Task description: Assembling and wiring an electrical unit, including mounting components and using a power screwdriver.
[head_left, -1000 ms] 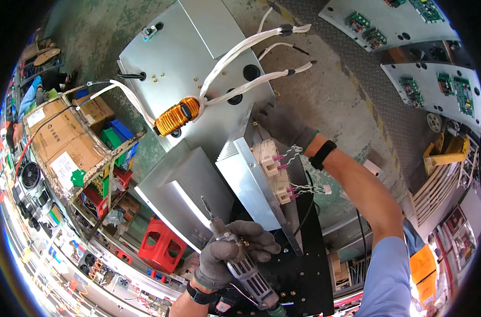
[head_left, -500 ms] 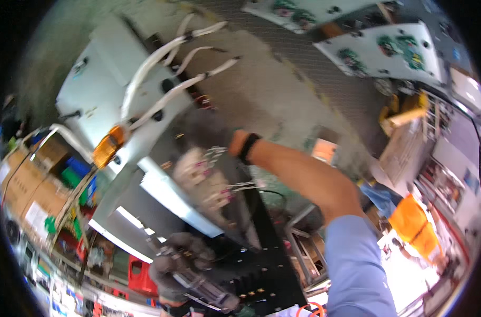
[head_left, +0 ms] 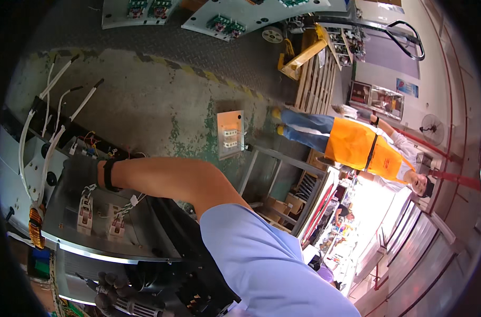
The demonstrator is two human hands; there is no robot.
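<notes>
At bottom, left hand [head_left: 112,291] grips a shadowed drill [head_left: 139,307]; right hand [head_left: 81,171]: cannot tell.

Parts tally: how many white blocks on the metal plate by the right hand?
2. One white block sits just below the right hand in the picture; the second white block is to its right. The hand or forearm may hide more.
</notes>
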